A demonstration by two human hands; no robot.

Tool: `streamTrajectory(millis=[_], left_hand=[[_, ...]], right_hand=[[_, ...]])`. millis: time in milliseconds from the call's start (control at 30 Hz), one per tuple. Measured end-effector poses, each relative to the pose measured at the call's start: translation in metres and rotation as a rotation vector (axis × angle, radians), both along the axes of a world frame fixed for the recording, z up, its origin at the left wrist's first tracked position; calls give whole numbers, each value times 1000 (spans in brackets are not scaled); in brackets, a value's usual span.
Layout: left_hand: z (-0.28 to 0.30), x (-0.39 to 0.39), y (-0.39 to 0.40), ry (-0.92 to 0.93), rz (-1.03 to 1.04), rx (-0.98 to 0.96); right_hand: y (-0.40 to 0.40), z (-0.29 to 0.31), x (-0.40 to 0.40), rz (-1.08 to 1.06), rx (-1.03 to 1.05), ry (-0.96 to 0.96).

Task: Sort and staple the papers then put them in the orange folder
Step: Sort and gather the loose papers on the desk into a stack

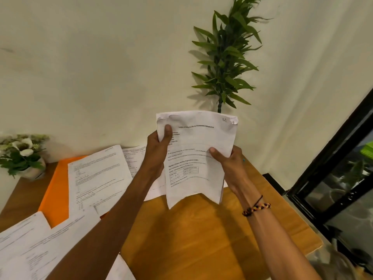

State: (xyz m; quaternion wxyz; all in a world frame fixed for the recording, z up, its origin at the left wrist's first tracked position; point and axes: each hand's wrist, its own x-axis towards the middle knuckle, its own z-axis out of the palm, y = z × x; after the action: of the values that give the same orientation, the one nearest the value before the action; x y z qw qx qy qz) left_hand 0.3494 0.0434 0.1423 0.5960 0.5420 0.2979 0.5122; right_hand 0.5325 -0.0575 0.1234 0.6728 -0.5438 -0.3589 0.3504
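Note:
I hold a small stack of printed white papers (pixel 198 152) upright above the wooden table (pixel 193 235); its top corners are crumpled. My left hand (pixel 158 147) grips the stack's left edge, thumb on the front. My right hand (pixel 228 158) grips the right edge lower down, thumb on the page. The orange folder (pixel 57 190) lies flat at the left of the table, mostly covered by loose printed sheets (pixel 96 178). More loose sheets (pixel 34 245) spread over the near left corner. No stapler is in view.
A small pot of white flowers (pixel 23 156) stands at the table's far left corner. A tall green plant (pixel 226 61) rises against the wall behind the held papers. A black-framed glass panel (pixel 331 178) runs along the right.

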Motion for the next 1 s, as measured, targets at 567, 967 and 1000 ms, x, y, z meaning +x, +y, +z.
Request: streamTrajectory(millis=[567, 967, 1000], left_hand=[[-47, 2, -8, 237, 11, 13], [-51, -8, 3, 296, -31, -30], [-54, -9, 3, 289, -23, -47]], right_hand=[[8, -41, -27, -41, -18, -191], [19, -53, -15, -105, -163, -311], [19, -55, -16, -96, -178, -315]])
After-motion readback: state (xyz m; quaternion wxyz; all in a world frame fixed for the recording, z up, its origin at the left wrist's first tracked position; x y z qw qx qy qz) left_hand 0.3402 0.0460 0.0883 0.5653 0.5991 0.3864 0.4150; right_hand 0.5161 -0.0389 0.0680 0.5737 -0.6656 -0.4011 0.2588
